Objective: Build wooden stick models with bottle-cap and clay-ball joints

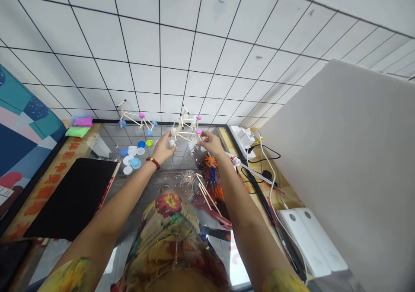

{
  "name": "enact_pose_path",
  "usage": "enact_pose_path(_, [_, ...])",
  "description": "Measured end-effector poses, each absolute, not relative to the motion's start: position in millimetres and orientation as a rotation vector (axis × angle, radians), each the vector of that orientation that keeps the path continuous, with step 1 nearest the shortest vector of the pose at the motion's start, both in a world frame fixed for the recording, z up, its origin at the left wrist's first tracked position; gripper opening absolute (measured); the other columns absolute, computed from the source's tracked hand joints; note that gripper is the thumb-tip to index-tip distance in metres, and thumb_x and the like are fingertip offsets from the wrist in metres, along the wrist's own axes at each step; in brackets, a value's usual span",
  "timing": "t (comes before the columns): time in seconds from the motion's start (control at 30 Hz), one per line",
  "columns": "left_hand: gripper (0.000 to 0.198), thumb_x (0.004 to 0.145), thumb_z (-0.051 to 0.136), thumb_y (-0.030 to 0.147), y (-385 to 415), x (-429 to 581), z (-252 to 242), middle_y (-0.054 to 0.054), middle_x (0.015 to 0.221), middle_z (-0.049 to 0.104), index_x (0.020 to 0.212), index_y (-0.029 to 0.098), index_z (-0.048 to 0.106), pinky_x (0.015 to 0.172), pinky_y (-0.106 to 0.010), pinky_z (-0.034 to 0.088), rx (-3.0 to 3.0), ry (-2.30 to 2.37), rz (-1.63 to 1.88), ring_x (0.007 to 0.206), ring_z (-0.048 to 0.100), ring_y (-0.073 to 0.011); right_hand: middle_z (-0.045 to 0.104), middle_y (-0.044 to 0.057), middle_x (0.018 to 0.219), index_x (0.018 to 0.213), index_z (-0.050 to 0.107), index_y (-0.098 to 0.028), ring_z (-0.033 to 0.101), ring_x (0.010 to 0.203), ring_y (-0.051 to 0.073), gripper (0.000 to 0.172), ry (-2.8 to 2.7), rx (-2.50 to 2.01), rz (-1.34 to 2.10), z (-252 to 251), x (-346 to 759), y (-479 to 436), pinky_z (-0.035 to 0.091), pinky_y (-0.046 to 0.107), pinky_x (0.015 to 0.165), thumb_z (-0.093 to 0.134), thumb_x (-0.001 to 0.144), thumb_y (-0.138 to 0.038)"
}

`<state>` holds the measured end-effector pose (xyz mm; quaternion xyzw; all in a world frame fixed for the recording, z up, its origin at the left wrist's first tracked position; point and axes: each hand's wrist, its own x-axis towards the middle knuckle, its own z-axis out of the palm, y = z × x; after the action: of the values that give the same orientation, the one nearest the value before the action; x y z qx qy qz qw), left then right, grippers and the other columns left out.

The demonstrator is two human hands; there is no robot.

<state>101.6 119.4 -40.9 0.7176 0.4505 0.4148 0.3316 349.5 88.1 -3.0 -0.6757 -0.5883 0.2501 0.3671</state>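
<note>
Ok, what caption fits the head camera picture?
The left hand and right hand hold a stick-and-cap model over the table, loose bottle caps and a second model nearby.

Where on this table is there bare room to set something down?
The widest bare glass lies between the black mat and the loose sticks, nearer than the stick model that the left hand and right hand hold. Crowded: the bottle caps by the left hand, and the cables along the right edge.

Bare forearms; red bead bracelet (153, 163) on left wrist; floral sleeves.
</note>
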Motion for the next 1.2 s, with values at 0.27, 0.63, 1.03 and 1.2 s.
enact_pose_path(0.27, [0.079, 0.068, 0.068, 0.015, 125, 97, -45, -0.014, 0.138, 0.055, 0.142, 0.020, 0.043, 0.107, -0.043, 0.043, 1.953, 1.170, 1.051, 0.125, 0.054, -0.0274, 0.070, 0.007, 0.110, 0.118, 0.064, -0.020, 0.064, 0.076, 0.015, 0.054, -1.482, -1.815, 0.595, -10, 347, 83, 0.051, 0.034, 0.082, 0.074, 0.065, -0.018])
enact_pose_path(0.63, [0.084, 0.072, 0.069, 0.020, 97, 91, -12, -0.020, 0.146, 0.043, 0.146, 0.014, 0.032, 0.115, -0.051, 0.033, 2.199, 1.327, 1.099, 0.138, 0.039, -0.0336, 0.066, 0.008, 0.115, 0.123, 0.061, -0.019, 0.061, 0.071, 0.013, 0.053, -1.484, -1.782, 0.507, 10, 335, 56, 0.052, 0.032, 0.078, 0.070, 0.071, -0.018])
enact_pose_path(1.03, [0.033, 0.084, 0.055, 0.018, -82, 50, -5, -0.008, 0.109, 0.070, 0.115, 0.020, 0.066, 0.091, -0.037, 0.052, 2.367, 1.055, 0.931, 0.101, 0.065, -0.0211, 0.071, 0.005, 0.091, 0.102, 0.070, -0.020, 0.064, 0.077, 0.016, 0.020, -1.834, -1.311, 0.672, 4, 223, -145, 0.051, 0.030, 0.075, 0.061, 0.084, -0.021])
enact_pose_path(1.2, [0.035, 0.080, 0.058, 0.022, -100, 45, -26, -0.003, 0.085, 0.072, 0.114, 0.017, 0.067, 0.059, -0.025, 0.052, 1.893, 1.320, 1.036, 0.056, 0.059, -0.0103, 0.070, 0.009, 0.110, 0.121, 0.062, -0.020, 0.065, 0.100, 0.020, 0.032, -1.883, -1.290, 0.654, -5, 192, -172, 0.051, 0.035, 0.090, 0.049, 0.092, -0.023])
